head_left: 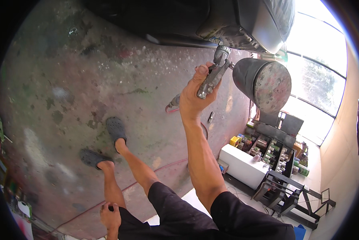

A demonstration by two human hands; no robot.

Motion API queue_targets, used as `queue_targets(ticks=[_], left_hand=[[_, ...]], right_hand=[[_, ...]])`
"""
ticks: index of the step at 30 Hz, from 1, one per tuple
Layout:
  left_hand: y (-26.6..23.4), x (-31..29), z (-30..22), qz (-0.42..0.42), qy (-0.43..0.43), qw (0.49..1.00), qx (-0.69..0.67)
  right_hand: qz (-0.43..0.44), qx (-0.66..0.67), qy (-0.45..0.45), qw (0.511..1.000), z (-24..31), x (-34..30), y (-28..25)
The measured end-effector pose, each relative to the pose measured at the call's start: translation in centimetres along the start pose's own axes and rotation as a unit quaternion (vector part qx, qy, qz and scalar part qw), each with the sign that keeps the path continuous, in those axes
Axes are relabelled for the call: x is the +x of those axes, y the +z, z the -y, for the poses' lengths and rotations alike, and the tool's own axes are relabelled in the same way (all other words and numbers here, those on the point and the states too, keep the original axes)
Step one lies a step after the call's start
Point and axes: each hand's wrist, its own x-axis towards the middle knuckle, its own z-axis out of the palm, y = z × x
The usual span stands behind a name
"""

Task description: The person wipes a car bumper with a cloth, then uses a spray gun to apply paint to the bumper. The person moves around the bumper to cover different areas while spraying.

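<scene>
My right hand (198, 90), raised on an outstretched arm, is wrapped round a metal spray gun (215, 76). Its round nozzle end is close to the lower edge of a dark car body panel (171, 20); whether they touch I cannot tell. A grey, paint-spattered cup (263, 84) sticks out from the gun's right side. By my left thigh, my left hand (110, 218) is closed, with a small dark bit showing at its fingers that I cannot make out. Behind my right wrist, a hose fitting (174, 102) shows partly, with a reddish hose.
A reddish hose (169, 165) trails across the stained floor (67, 80) behind my legs. To the right stand a white box-like unit (243, 166), racks of cans and bottles (273, 154), and a black metal frame (283, 192). Tall windows (315, 72) rise beyond.
</scene>
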Motion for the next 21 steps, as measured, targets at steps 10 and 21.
queue_targets(ticks=[10, 21], left_hand=[[-0.1, 0.1, -0.2, 0.005, 0.002, 1.0, -0.006], [-0.3, 0.2, -0.4, 0.012, -0.005, 1.0, -0.012]], right_hand=[[-0.042, -0.071, 0.008, 0.997, -0.3, 1.3, 0.4], [0.008, -0.049, -0.056, 0.997, 3.1, 0.4, 3.3]])
